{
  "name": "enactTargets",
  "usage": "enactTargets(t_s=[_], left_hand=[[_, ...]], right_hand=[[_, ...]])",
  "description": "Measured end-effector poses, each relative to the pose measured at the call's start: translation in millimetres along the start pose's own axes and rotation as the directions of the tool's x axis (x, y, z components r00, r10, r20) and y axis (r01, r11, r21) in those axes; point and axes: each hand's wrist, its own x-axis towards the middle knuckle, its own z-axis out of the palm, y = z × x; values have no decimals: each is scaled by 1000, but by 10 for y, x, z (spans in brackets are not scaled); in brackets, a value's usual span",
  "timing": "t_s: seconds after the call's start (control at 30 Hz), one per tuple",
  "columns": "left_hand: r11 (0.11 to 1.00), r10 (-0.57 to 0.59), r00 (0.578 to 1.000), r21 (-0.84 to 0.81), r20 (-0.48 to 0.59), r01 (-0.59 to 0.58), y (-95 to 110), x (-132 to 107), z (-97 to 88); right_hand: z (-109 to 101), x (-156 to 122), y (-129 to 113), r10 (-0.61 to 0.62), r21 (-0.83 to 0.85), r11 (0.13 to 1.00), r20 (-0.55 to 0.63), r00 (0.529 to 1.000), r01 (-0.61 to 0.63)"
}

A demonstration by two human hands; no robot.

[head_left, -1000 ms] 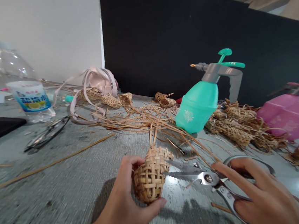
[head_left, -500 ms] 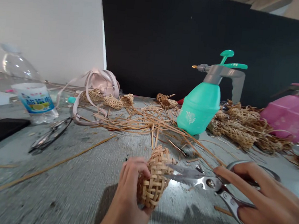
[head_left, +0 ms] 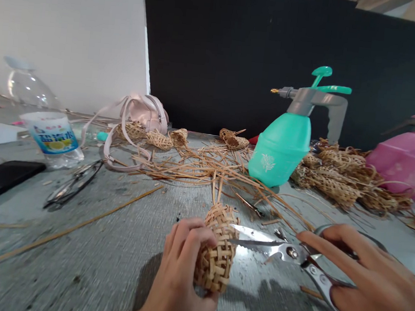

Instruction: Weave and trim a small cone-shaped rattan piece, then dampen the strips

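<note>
Your left hand (head_left: 184,263) grips the woven piece (head_left: 221,260) between your hands; your right hand (head_left: 364,276) holds the scissors (head_left: 291,253) a bit parted by it. Hold it still and go slow.

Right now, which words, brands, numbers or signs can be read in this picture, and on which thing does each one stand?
"盐汽水": large characters on the label of the clear bottle; the first is slightly blurred.
Small reddish marks above them: too small to read.
White mark on the lever of the green sprayer: too blurred to read.
</note>
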Motion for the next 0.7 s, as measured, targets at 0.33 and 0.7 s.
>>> enactTargets(t_s=[0.33, 0.7], left_hand=[[988, -109, 993, -118, -48, 103, -38, -19, 42], [950, -69, 997, -306, -35, 55, -9, -46, 24]], right_hand=[[-21, -53, -114, 102, 85, 991, -19, 995, -100], [-37, 89, -237, 40, 83, 996, -97, 994, -32]])
